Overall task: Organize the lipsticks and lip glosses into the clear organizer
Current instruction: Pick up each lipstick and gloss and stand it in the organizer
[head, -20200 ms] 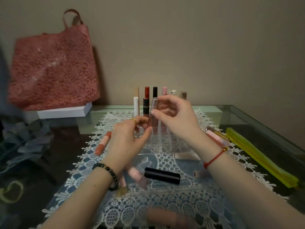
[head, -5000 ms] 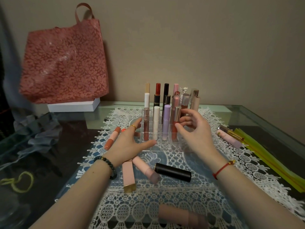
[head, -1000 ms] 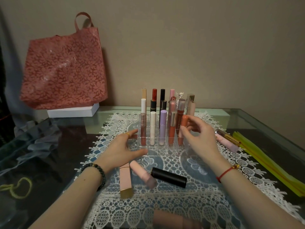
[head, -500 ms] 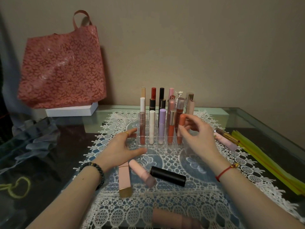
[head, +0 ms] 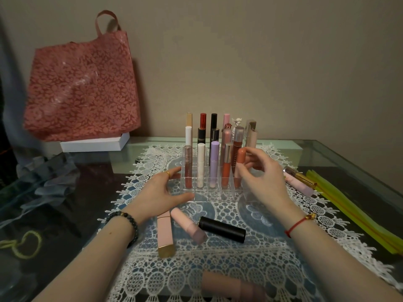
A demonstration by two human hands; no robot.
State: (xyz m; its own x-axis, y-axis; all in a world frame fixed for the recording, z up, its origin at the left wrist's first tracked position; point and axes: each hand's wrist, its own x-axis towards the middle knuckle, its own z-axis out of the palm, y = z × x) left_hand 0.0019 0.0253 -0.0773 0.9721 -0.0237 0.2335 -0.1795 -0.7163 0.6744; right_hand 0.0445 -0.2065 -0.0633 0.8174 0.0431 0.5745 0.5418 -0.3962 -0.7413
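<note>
We wore a dark beaded bracelet (head: 129, 225) behind our left hand (head: 160, 192), a gold ring (head: 166, 173) on it, and a red cord with gold charm (head: 299, 223) behind our right hand (head: 261, 178).

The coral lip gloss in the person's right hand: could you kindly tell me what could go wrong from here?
1. The coral lip gloss, pinched by the right hand, stands close beside the silver-capped orange gloss; a tilt may knock it.
2. The left hand rests against the clear organizer; without it, the organizer might slide on the lace mat.
</note>
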